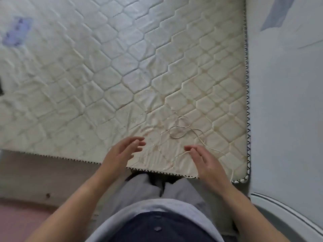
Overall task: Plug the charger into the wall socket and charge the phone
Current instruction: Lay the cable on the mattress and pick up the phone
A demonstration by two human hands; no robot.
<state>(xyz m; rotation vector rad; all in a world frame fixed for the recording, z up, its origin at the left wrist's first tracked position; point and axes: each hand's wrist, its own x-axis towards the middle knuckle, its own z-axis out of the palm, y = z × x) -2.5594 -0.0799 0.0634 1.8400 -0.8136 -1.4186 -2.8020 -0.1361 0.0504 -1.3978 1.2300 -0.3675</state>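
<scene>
A thin white cable (180,131) lies in loose loops on the cream quilted mattress (108,72), near its front right corner. One strand runs down toward the mattress edge by my right hand (204,161). My right hand hovers over that strand with fingers spread, and I cannot tell whether it touches it. My left hand (122,151) is held open above the mattress, a little left of the cable, holding nothing. No phone, charger plug or wall socket shows in this view.
A pale wall (286,95) runs along the mattress's right side. A white curved object with a dark stripe (286,212) sits at the lower right. A blue-purple patch (17,32) marks the mattress far left. The floor (26,222) lies at the lower left.
</scene>
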